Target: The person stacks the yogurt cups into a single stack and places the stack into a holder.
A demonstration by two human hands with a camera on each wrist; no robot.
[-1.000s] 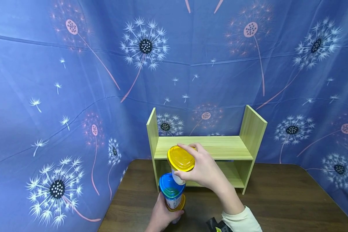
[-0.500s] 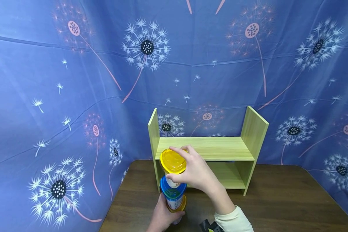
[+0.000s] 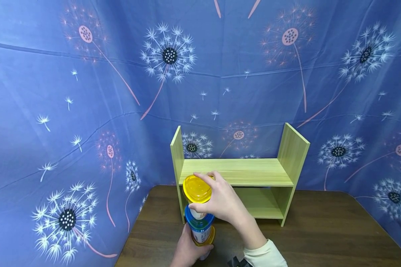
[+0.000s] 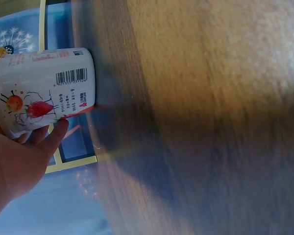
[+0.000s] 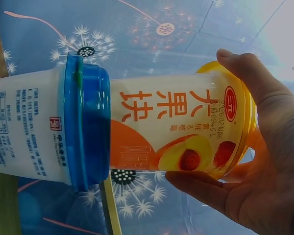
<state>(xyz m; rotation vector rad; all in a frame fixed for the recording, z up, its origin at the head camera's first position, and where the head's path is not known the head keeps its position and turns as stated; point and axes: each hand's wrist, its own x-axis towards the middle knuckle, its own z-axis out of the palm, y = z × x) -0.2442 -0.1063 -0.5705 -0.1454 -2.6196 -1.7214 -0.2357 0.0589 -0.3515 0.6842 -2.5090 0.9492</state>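
In the head view, a yellow-lidded cup (image 3: 197,196) is being gripped near its top by the right hand (image 3: 222,200) and is being rested on the blue lid of a second cup (image 3: 199,227), which is being held from below by the left hand (image 3: 188,252), above the brown table (image 3: 320,233) in front of the wooden shelf (image 3: 240,172). In the left wrist view, the bottom cup (image 4: 44,90) with a barcode is being clasped by the curled fingers (image 4: 51,139) of the left hand. In the right wrist view, the upper cup (image 5: 181,127) is being grasped at its yellow lid end by the right hand, its base touching the blue lid (image 5: 85,122).
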